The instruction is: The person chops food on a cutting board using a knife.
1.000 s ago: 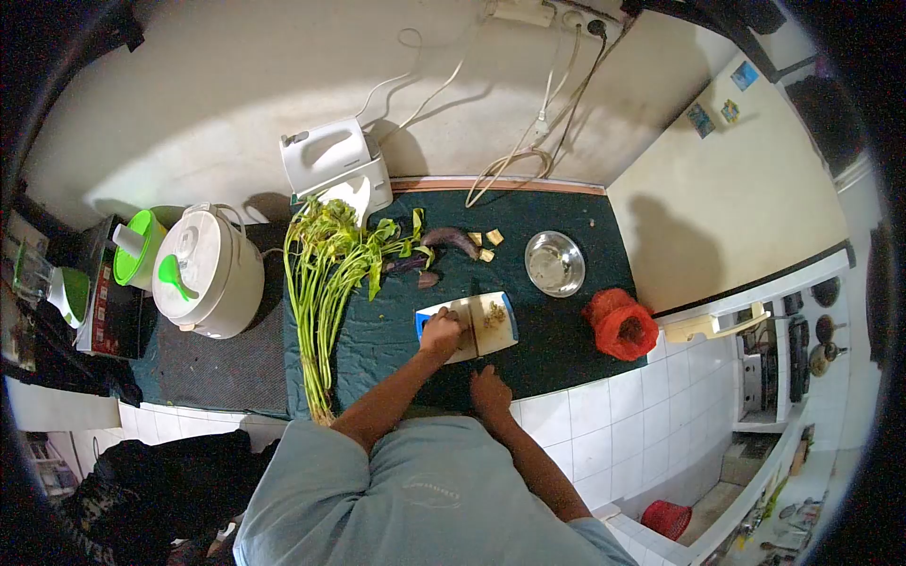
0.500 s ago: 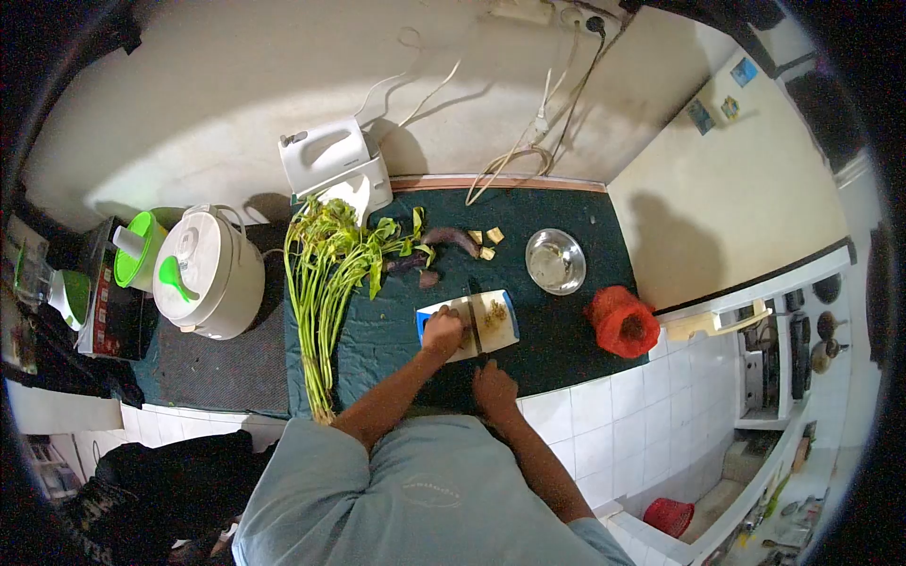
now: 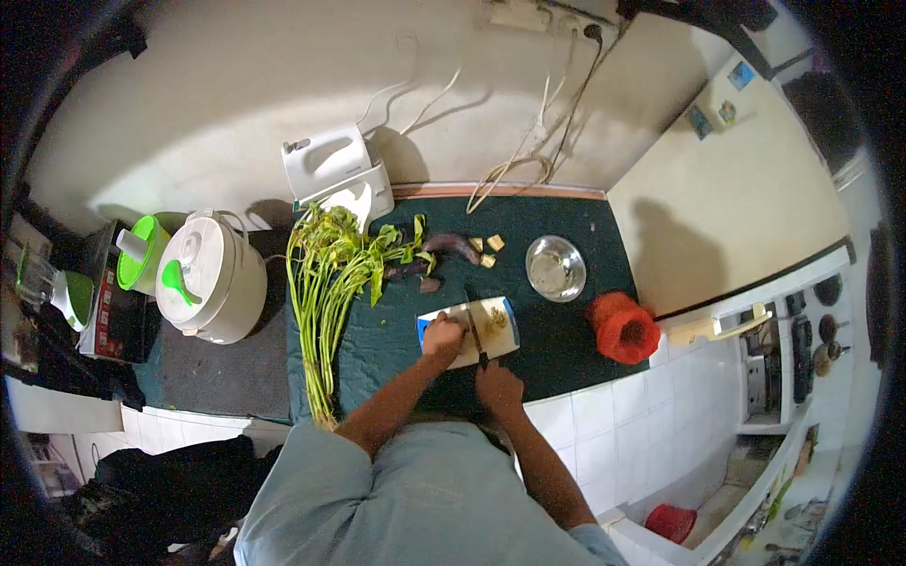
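Observation:
My right hand (image 3: 499,383) is wrapped around the black handle of a knife (image 3: 473,327), whose blade lies over the white cutting board (image 3: 464,359) with blue ends. On the left part of the board, my left hand (image 3: 443,336) has its fingers curled together close beside the blade. Whatever those fingers hold is hidden under them. Small chopped pale-brown bits (image 3: 497,318) lie right of the blade. Beyond the board are a purple eggplant (image 3: 455,245), a few cut pale chunks (image 3: 488,258) and a short dark piece (image 3: 430,284).
A long bunch of leafy greens (image 3: 321,321) lies left of the board. To the right stand a metal bowl (image 3: 556,269) and a red bag (image 3: 623,328). A white hand mixer (image 3: 330,165) is at the wall, and a rice cooker (image 3: 219,283) stands farther left.
The knife's blade has changed its tilt and now shows a lighter face. My right hand has shifted slightly, while my left stays on the board. The camera view has moved a little.

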A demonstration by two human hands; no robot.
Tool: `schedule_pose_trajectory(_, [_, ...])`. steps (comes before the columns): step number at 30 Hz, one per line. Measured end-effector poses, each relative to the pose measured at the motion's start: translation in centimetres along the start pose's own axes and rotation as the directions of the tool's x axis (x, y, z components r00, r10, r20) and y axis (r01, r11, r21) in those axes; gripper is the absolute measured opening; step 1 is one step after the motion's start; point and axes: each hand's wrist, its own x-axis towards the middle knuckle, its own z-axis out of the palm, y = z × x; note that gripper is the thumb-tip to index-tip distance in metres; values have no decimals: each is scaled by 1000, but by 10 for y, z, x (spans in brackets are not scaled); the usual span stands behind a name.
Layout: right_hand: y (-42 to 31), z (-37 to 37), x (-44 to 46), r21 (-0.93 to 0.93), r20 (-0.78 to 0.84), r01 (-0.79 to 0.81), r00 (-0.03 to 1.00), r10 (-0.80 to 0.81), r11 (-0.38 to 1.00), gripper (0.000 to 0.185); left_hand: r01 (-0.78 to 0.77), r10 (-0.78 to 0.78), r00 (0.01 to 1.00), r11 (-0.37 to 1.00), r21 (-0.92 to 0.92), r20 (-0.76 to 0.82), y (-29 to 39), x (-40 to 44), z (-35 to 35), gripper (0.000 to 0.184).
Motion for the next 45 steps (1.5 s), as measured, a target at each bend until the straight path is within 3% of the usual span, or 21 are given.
schedule_pose_trajectory(4, [-3, 16, -5, 2, 38, -44, 998, 44, 999, 37, 28, -33, 995, 998, -58, -94, -8, -3, 11, 15])
schedule_pose_trajectory(6, [-4, 25, -8, 63, -34, -94, 995, 96, 994, 38, -57, 60, 997, 996, 65, -56, -13, -1, 18, 16])
schedule_pose_trajectory(10, [-5, 7, -3, -21, -30, -79, 996, 78, 997, 38, -157, 147, 972, 987, -42, -183, -12, -11, 11, 13])
schedule_pose_trajectory(14, [4, 29, -2, 5, -19, -67, 998, 67, 998, 37, -178, 175, 970, 984, -5, -167, -12, -13, 13, 14])
schedule_pose_trajectory(24, [-2, -4, -6, -11, 26, -30, 999, 30, 999, 36, -61, 59, 994, 998, -24, -89, -13, -8, 15, 14])
schedule_pose_trajectory(28, [3, 34, -7, 34, -15, -81, 997, 81, 996, 34, 35, -34, 993, 999, 10, -111, -12, -4, 20, 15])
schedule_pose_trajectory(31, [9, 27, -2, 16, -30, -49, 998, 49, 999, 33, 46, -47, 998, 999, -22, -38, -5, -6, 3, 18])
schedule_pose_trajectory(33, [7, 12, -6, -51, -93, 61, 993, -66, 997, 33, 78, -79, 996, 996, -36, -45, -1, -7, -3, 19])
schedule_pose_trajectory(38, [9, 47, -1, 21, -49, -29, 998, 30, 999, 33, 69, -72, 996, 997, -38, -58, -4, -4, -4, 20])
schedule_pose_trajectory(40, [8, 50, -2, 51, -32, -74, 997, 76, 996, 32, 98, -95, 993, 995, -34, 67, -5, -2, -9, 28])
schedule_pose_trajectory(45, [8, 21, -4, -19, -49, 41, 998, -42, 999, 36, 131, -128, 988, 991, -28, 91, -2, -3, -10, 29])
